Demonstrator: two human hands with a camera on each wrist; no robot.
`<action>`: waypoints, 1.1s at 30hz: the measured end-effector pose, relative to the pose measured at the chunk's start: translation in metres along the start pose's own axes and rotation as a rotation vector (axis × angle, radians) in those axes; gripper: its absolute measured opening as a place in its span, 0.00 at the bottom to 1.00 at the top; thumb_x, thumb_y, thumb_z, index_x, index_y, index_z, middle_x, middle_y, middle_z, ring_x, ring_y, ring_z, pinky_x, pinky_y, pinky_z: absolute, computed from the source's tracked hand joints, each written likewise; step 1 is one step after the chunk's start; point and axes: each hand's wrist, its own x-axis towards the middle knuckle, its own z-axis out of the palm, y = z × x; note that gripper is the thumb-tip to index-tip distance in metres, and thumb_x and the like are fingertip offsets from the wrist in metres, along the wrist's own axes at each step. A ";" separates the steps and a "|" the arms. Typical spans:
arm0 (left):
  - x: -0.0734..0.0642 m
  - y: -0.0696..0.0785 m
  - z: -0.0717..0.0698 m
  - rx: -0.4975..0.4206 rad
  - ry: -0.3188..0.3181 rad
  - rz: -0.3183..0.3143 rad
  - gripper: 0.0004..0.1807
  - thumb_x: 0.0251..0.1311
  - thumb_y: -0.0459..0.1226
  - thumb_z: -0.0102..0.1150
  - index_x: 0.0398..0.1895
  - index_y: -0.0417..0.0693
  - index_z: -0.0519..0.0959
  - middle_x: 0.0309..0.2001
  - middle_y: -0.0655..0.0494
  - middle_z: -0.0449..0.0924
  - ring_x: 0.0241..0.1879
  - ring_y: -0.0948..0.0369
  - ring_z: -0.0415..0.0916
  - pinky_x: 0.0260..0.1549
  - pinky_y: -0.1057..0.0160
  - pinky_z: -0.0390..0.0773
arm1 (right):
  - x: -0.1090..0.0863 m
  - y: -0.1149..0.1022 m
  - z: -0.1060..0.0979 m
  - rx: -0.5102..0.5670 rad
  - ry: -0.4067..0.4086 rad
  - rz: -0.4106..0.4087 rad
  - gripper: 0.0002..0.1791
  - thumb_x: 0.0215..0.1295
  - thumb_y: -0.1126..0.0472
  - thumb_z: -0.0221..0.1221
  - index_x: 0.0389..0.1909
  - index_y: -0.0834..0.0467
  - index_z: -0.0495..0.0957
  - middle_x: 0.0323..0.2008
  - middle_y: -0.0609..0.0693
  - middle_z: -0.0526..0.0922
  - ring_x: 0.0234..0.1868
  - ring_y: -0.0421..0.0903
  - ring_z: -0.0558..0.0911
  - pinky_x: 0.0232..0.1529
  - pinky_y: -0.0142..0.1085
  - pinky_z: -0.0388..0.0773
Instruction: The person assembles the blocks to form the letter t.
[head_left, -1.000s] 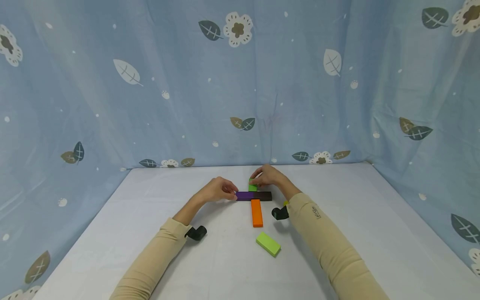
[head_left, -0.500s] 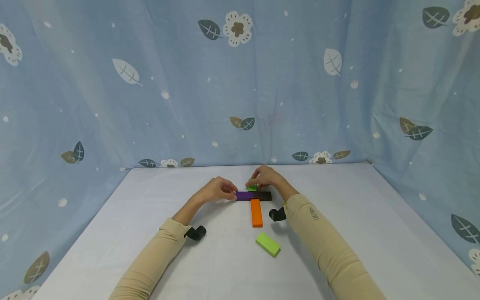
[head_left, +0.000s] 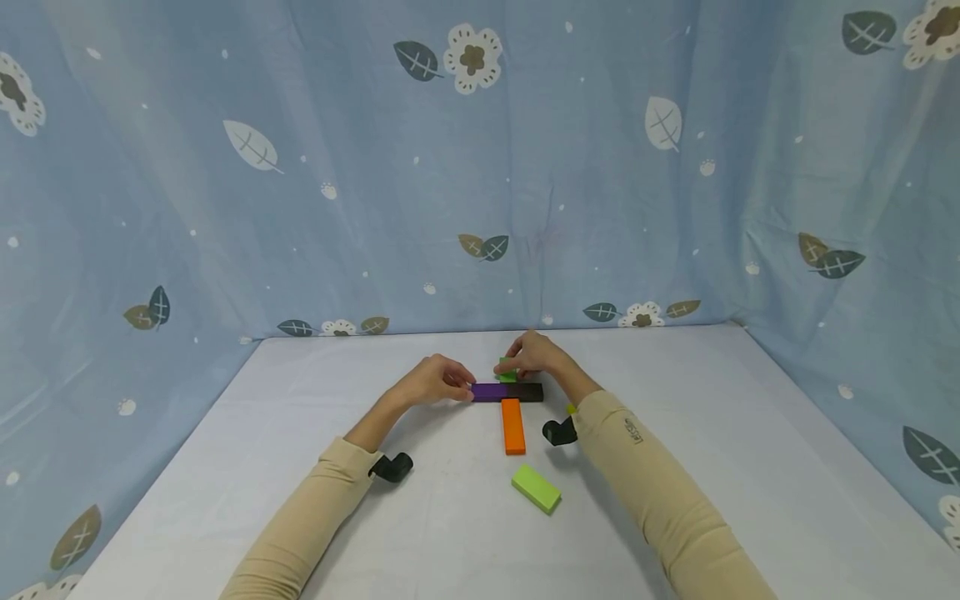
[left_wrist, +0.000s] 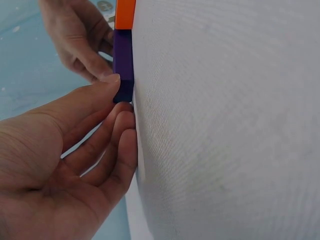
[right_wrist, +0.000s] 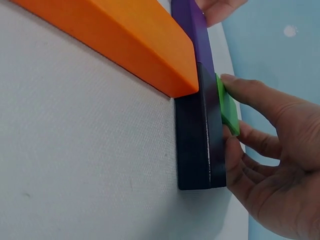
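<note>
A purple block (head_left: 489, 392) and a black block (head_left: 527, 392) lie end to end in a row across the table. My left hand (head_left: 435, 380) holds the purple block's left end, with the thumb on one face and the fingertips at its end. Behind the row, my right hand (head_left: 531, 353) pinches a green block (right_wrist: 228, 110) between thumb and fingers, close against the far side near the seam. An orange block (head_left: 513, 427) runs from the row's front side toward me, touching it near the seam. The right fingers partly hide the green block in the head view.
A lime-green block (head_left: 536, 489) lies slanted on the white tabletop (head_left: 442, 533), nearer to me than the orange one. A blue patterned curtain (head_left: 337, 208) stands behind the table's far edge and along its sides.
The right thumb has slid a little left along the green block, which shifts only slightly. The left hand, the purple, black and orange blocks and the lime-green block stay put.
</note>
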 end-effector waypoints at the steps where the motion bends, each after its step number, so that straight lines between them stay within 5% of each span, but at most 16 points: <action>1: 0.000 0.000 0.000 -0.001 0.000 0.000 0.14 0.57 0.36 0.69 0.46 0.40 0.85 0.36 0.49 0.88 0.31 0.65 0.80 0.32 0.69 0.79 | 0.000 0.000 0.000 0.003 -0.001 -0.001 0.27 0.55 0.44 0.70 0.48 0.59 0.82 0.31 0.51 0.84 0.28 0.43 0.81 0.34 0.30 0.80; 26: 0.001 -0.003 0.002 -0.019 0.001 -0.005 0.14 0.57 0.37 0.69 0.45 0.42 0.85 0.35 0.51 0.87 0.30 0.66 0.79 0.33 0.69 0.79 | -0.005 -0.002 0.001 0.017 0.007 0.015 0.27 0.56 0.45 0.70 0.49 0.59 0.81 0.29 0.51 0.83 0.27 0.43 0.79 0.31 0.28 0.79; 33: 0.002 -0.004 0.002 -0.023 0.000 -0.003 0.14 0.57 0.37 0.69 0.45 0.42 0.85 0.35 0.50 0.87 0.30 0.66 0.78 0.32 0.69 0.79 | -0.011 0.002 -0.006 0.033 0.023 -0.027 0.35 0.58 0.40 0.66 0.58 0.61 0.77 0.34 0.54 0.86 0.30 0.44 0.84 0.37 0.33 0.84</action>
